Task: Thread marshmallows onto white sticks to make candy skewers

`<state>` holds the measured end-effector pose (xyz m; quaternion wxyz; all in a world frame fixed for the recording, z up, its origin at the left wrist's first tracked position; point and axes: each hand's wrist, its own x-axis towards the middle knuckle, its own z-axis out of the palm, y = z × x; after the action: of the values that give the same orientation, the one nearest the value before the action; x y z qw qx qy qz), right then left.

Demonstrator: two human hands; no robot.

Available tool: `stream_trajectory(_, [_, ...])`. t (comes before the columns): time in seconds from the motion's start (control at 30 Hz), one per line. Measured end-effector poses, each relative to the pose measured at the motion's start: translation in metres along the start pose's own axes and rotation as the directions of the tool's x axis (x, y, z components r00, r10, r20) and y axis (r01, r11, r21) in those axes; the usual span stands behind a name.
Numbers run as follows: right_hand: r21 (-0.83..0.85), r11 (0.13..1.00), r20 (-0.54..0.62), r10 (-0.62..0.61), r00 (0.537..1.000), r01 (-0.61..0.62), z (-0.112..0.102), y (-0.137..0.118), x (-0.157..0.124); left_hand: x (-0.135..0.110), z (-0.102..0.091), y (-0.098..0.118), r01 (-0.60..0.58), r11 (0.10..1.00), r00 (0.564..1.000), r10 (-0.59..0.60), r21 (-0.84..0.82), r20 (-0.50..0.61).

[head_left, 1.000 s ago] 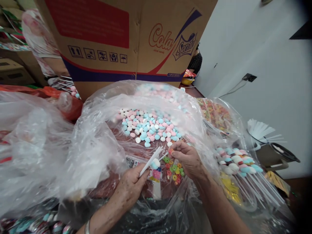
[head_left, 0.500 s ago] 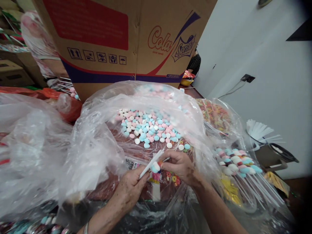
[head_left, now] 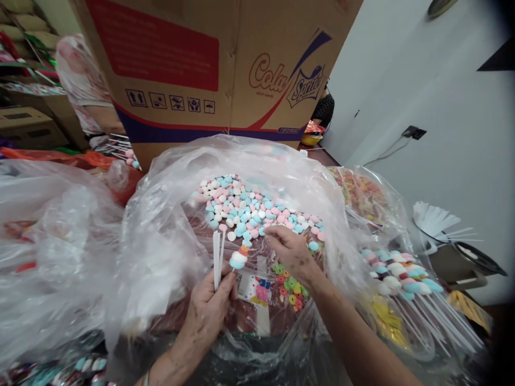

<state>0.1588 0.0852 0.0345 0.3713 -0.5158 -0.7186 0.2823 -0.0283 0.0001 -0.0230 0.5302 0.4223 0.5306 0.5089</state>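
My left hand (head_left: pixel 210 303) is closed around several white sticks (head_left: pixel 218 260) and a candy skewer (head_left: pixel 238 259). White, blue and orange pieces are stacked on the skewer, which stands nearly upright beside the sticks. My right hand (head_left: pixel 293 254) reaches to the front edge of a heap of pink, white and blue oval candies (head_left: pixel 245 206). Its fingers are curled together, and whatever is between the fingertips is hidden. Small coloured ring candies (head_left: pixel 290 287) lie just below my right hand, near a printed label (head_left: pixel 257 289) under clear plastic.
A clear plastic bag (head_left: pixel 169 177) surrounds the heap, with a big cardboard box (head_left: pixel 181 59) behind it. Finished candy skewers (head_left: pixel 402 273) lie at the right, near a dark jug (head_left: pixel 458 268) and white sticks (head_left: pixel 436 219). Another person (head_left: pixel 82 80) is at the back left.
My right hand has left the skewer and moved up to the candy heap. My left hand has shifted left, and its sticks and skewer now stand more upright.
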Motion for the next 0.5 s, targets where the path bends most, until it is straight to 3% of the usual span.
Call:
stream_trajectory(0.1, [-0.310, 0.905, 0.221, -0.229, 0.948, 0.291, 0.019, -0.003, 0.015, 0.000, -0.001, 0.001, 0.000, 0.998, 0.999, -0.003, -0.065, -0.037])
stream_trajectory(0.2, [-0.537, 0.700, 0.414, -0.269, 0.870, 0.472, 0.032, -0.006, 0.023, -0.002, -0.001, 0.004, -0.003, 0.998, 0.999, 0.000, -0.068, -0.048])
stream_trajectory(0.27, [-0.635, 0.591, 0.466, -0.221, 0.857, 0.497, 0.034, -0.006, 0.023, -0.002, -0.002, 0.004, -0.001, 0.999, 0.999, -0.001, -0.051, -0.045])
stream_trajectory(0.33, [-0.695, 0.541, 0.460, -0.172, 0.871, 0.473, 0.031, -0.004, 0.020, -0.002, -0.002, 0.003, -0.001, 0.999, 0.999, 0.000, -0.040, -0.041])
stream_trajectory(0.5, [-0.748, 0.532, 0.382, -0.143, 0.913, 0.397, 0.028, 0.009, 0.014, 0.002, -0.001, 0.000, -0.012, 1.000, 0.998, 0.011, -0.020, -0.060])
